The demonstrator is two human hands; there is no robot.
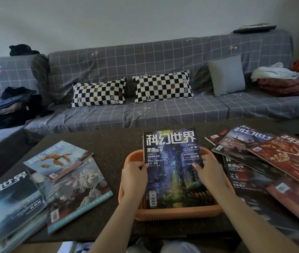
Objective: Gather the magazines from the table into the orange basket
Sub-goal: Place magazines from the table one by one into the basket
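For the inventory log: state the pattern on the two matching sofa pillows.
Black-and-white checkerboard pillows, with small brown motifs in some squares; seen in the head view.

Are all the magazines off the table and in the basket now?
No: loose magazines lie left and right of the orange basket, while both hands hold one over it.

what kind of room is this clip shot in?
Most likely a home living room: a sofa in a grid-pattern cover with checkered cushions, a low table strewn with magazines, and folded laundry on the seat.
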